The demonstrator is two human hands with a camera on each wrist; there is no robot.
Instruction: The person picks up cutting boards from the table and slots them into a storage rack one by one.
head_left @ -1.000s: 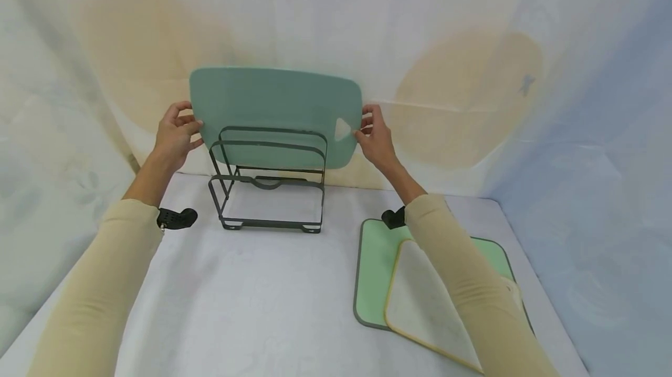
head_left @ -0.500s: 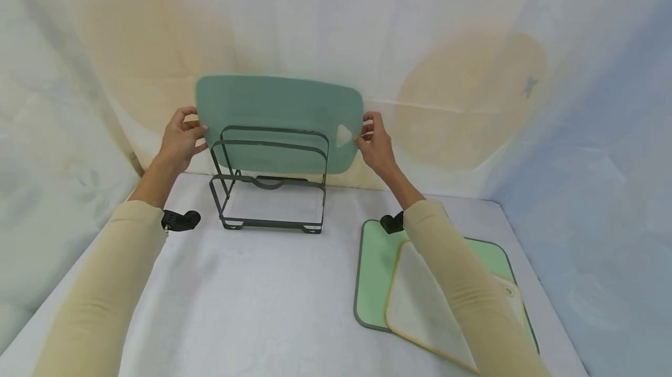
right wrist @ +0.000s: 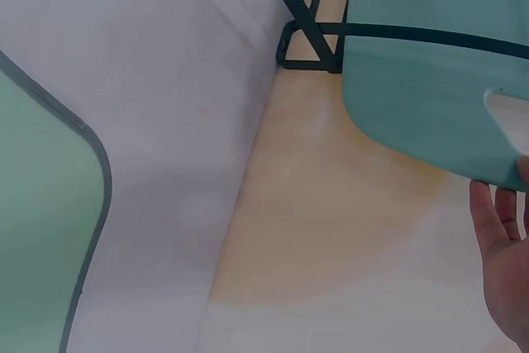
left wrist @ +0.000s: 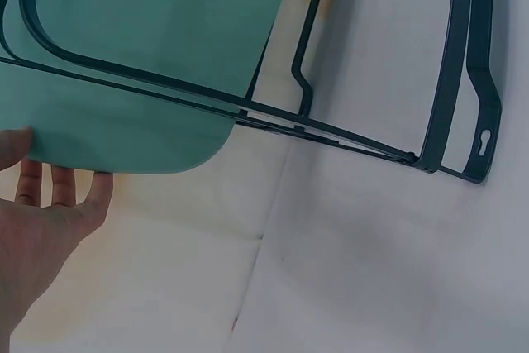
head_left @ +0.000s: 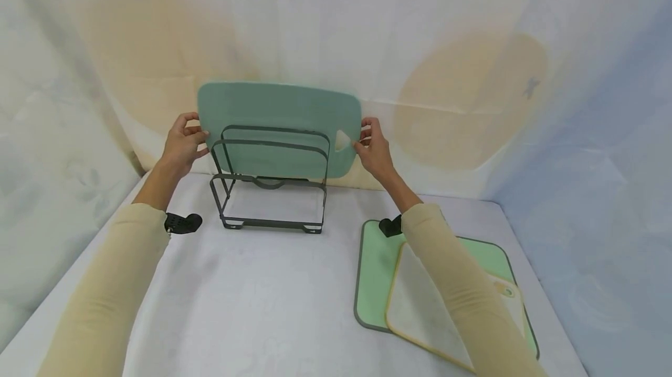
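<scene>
Board (head_left: 278,126), teal, upright behind the rack (head_left: 270,181), held off the table (head_left: 236,301) by both short edges. Left hand (head_left: 181,146) pinching the left edge, thumb in front, fingers behind. Right hand (head_left: 373,149) gripping the right edge beside the triangular hole. Lower edge hidden behind the rack's top wires, above its base. Open table in front of the rack; two mats (head_left: 375,272) stacked flat to the right, well apart.

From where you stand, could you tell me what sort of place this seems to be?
Probably a staged recording set rather than a real kitchen: draped patterned fabric forms the walls, a cloth-covered table holds only a dark wire rack, and a teal cutting board is held above it.
</scene>
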